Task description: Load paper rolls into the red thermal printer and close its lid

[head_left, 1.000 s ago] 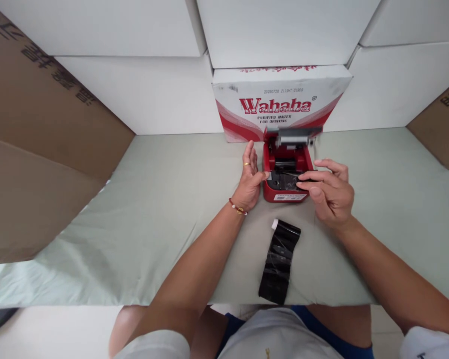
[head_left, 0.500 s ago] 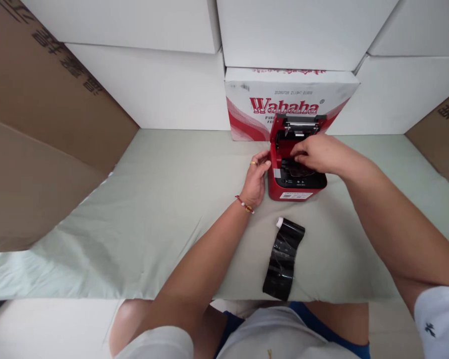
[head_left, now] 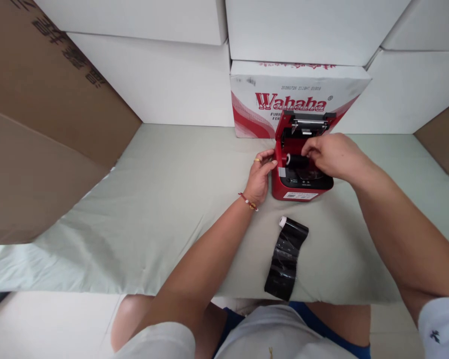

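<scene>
Black roll point(head_left: 298, 160) inside the red machine point(head_left: 278, 185) juts leftward from the pinching right hand point(head_left: 334, 154); left hand point(head_left: 260, 178) unclenched.

Red device point(head_left: 292, 180): front approach open, above black film strip point(head_left: 286, 259); rear blocked by raised lid point(head_left: 310, 123) and carton point(head_left: 292, 85); left hand point(head_left: 260, 174) obstructs left side, right hand point(head_left: 338, 155) the right

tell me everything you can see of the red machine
The red machine is boxy and plastic-looking, with rounded corners, standing on the green cloth. Its lid is raised at the back, showing a black roll. A black panel tops the front, above a white label. The left hand touches its left side; the right hand reaches in, fingers at the roll, grip unclear.
</scene>
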A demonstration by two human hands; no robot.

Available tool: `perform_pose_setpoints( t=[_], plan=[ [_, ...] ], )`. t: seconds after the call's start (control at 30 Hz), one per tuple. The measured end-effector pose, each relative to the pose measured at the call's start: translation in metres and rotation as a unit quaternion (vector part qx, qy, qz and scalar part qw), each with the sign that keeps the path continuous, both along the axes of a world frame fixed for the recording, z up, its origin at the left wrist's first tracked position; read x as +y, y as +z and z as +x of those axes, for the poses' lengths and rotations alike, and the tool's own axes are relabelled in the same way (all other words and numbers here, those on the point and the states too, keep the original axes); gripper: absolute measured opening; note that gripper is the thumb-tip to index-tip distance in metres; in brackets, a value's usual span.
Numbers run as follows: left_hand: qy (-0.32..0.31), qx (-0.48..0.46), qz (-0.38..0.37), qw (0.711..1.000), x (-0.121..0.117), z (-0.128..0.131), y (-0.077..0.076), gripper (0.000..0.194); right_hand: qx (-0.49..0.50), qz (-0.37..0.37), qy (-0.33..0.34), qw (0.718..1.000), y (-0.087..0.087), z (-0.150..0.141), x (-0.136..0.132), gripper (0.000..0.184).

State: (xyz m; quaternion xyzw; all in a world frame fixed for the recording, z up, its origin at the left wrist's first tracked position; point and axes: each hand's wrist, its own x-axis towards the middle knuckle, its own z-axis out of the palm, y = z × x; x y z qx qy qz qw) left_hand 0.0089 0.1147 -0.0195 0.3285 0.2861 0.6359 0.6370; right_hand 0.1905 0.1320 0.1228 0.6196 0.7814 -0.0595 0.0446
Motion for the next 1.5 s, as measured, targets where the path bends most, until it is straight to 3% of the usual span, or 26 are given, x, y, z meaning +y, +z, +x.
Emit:
perform_pose_setpoints(
  t=[0.1, 0.3, 0.57, 0.87, 1.2, 1.5],
  plan=[
    [0.000, 0.002, 0.001, 1.000, 0.000, 0.000, 0.001, 0.036, 0.012, 0.004, 0.021, 1.000, -0.001, 0.006, -0.004, 0.040],
    [0.004, 0.003, -0.003, 1.000, 0.000, -0.001, 0.002, 0.037, -0.090, -0.046, 0.020, 0.995, -0.001, -0.007, 0.007, 0.046],
    [0.006, -0.001, -0.007, 1.000, 0.001, 0.001, 0.001, 0.039, -0.157, 0.001, 0.006, 0.988, 0.001, -0.032, 0.009, 0.037],
    [0.006, -0.005, -0.019, 1.000, 0.000, 0.003, 0.002, 0.036, -0.107, 0.038, -0.011, 0.993, -0.013, -0.020, 0.009, 0.044],
    [0.013, -0.001, -0.009, 1.000, 0.003, 0.003, 0.000, 0.034, -0.082, 0.018, -0.040, 0.996, -0.010, -0.027, 0.008, 0.044],
    [0.012, -0.004, -0.015, 1.000, 0.002, 0.004, 0.002, 0.034, -0.019, 0.058, -0.015, 0.998, -0.016, -0.021, -0.001, 0.050]
  ],
)
